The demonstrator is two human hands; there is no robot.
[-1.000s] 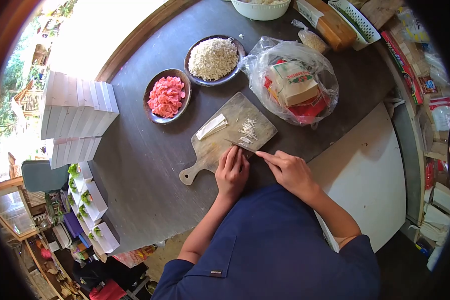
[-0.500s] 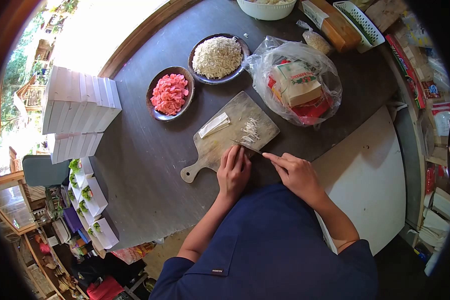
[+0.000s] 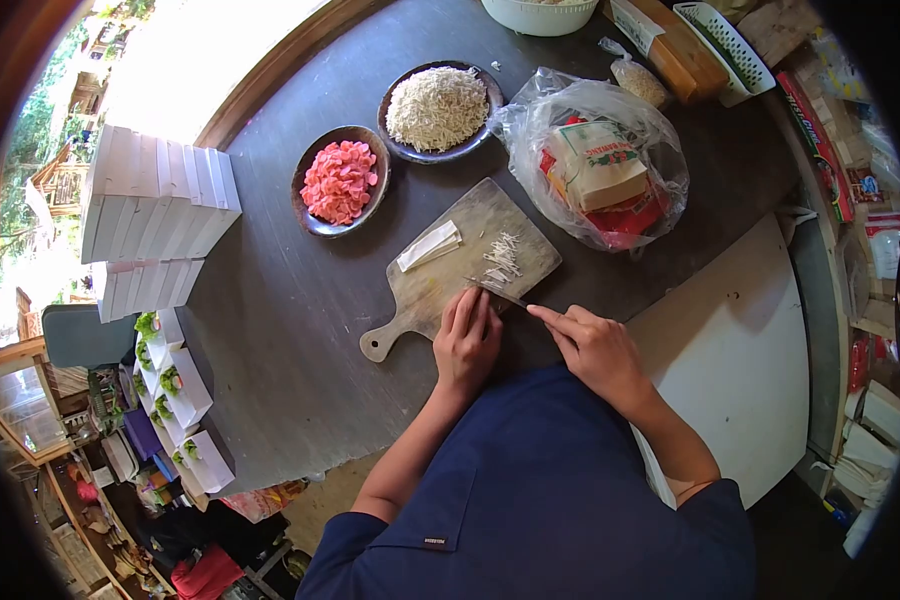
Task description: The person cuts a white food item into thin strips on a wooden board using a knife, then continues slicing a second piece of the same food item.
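My right hand [image 3: 600,350] grips a knife [image 3: 501,292], its blade lying across the front edge of a wooden cutting board [image 3: 425,290]. Beside the blade tip, my left hand [image 3: 466,340] has its fingers bent and pressed together on the board. Whatever lies under those fingertips is hidden. Just beyond the knife is a small pile of thin pale shreds [image 3: 503,257]. Flat whitish strips [image 3: 430,246] rest near the board's left side.
Behind the board stand a bowl of pink pieces [image 3: 338,182] and a bowl of pale shreds [image 3: 437,108]. A clear plastic bag [image 3: 660,150] with packets sits to the right. Stacked white boxes [image 3: 155,200] line the left, and a white basin [image 3: 540,15] is at the back.
The view has shifted very slightly. Both hands and the knife stay at nearly the same spot on the board, with a few more pale pieces beside the blade.
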